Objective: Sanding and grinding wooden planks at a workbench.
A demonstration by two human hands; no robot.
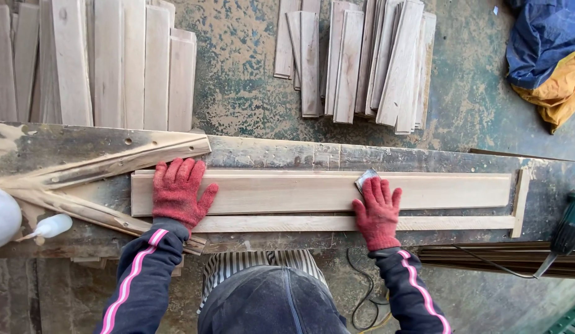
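Board (300, 192), long and pale, lies lengthwise on a worn workbench (269, 154), with a narrower strip (337, 223) touching its near edge and a short stop block (520, 203) at its right end. Beyond the bench, a stained concrete floor (238, 74) carries two stacks of cut boards (355, 55), and a blue and yellow tarp (547, 55) lies at the far right. Left hand (178, 193), in a red glove, lies flat and spread on the board's left end. Right hand (378, 212), also gloved, presses a small grey scraper (365, 179) onto the board's middle.
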